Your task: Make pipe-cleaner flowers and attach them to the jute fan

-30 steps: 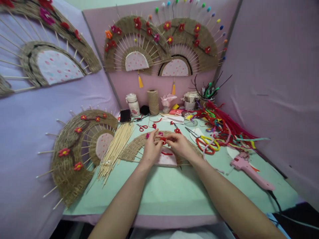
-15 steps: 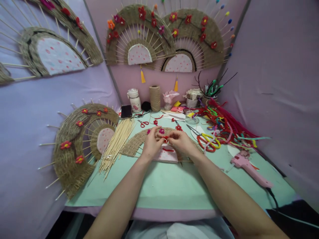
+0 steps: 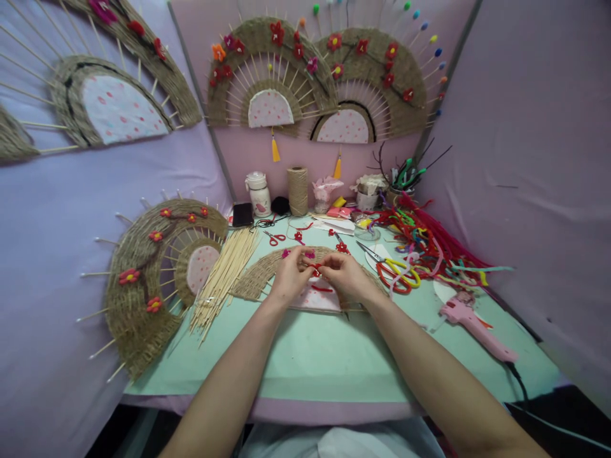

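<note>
One red piece [image 3: 316,271], small, was held between both hands over the middle of a woven fan [image 3: 260,270], near the centre of the surface [image 3: 334,369]; whether it touched the fan could not be told. The left hand [image 3: 292,275] was nearly closed, thumb and fingertips pinching the piece's left side; the right hand [image 3: 344,273], likewise nearly closed, pinched its right side. The fan lay flat, straight side toward the near edge, with a red strip [image 3: 321,289] on its pale panel [image 3: 312,301]. Thin sticks [image 3: 224,273], one bundle, lay left of it; small red scissors [image 3: 275,239] lay beyond. Scissors with red and yellow handles [image 3: 396,277], number of pairs unclear, lay to the right. A pink glue gun [image 3: 480,327] lay toward the right edge, below heaped fuzzy stems [image 3: 420,229]. Along the far edge stood a white bottle [image 3: 258,194] and a twine cone [image 3: 298,191].
</note>
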The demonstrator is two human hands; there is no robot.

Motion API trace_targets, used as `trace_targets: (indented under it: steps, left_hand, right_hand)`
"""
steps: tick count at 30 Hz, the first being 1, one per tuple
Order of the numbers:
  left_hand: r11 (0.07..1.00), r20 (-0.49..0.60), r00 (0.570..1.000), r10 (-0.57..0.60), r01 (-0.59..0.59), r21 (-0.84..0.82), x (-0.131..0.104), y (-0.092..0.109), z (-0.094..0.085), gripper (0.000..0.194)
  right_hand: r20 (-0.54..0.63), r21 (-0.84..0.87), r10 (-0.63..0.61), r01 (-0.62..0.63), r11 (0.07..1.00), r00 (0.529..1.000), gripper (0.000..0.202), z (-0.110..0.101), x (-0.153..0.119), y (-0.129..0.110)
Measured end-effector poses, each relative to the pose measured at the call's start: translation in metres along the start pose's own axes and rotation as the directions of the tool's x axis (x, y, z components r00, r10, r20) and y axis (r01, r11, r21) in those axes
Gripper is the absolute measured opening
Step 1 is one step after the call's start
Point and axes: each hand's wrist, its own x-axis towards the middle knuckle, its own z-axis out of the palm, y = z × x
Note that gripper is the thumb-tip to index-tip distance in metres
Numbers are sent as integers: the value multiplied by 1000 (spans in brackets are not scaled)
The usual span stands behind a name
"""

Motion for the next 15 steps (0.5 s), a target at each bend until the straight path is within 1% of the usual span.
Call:
trace_targets:
  steps: [3,5,8,10,11,13,15]
  left_hand:
    - [1000,3,1000,-15,15,-20,1,1,-1,33]
    - [999,13,999,-30,30,-38,2,-1,-2,38]
    - [986,23,996,-88,90,-141,6,-7,-4,48]
    - [970,23,992,-127,129,-207,8,-10,-5,43]
    - [970,21,990,-137,138,-201,9,-12,-6,38]
    - [988,17,992,-126,127,-90,10,-13,-7,28]
    - [997,5,999,-38,38,61,10,-13,-7,21]
  right_hand:
    - [16,-2,-21,21,1000,1000,16,-1,0,-2]
    - [-1,7,-15,15,1000,1000,16,-1,0,-4]
    - [-92,39,19,-15,999,996,16,-1,0,-4]
    - [-164,77,41,-29,997,986,16,-1,1,-3]
    - [-184,98,50,-32,995,982,16,-1,2,-1]
    - [-185,136,61,-36,990,981,17,-1,3,2]
    - [-165,165,60,-32,986,985,17,-1,4,4]
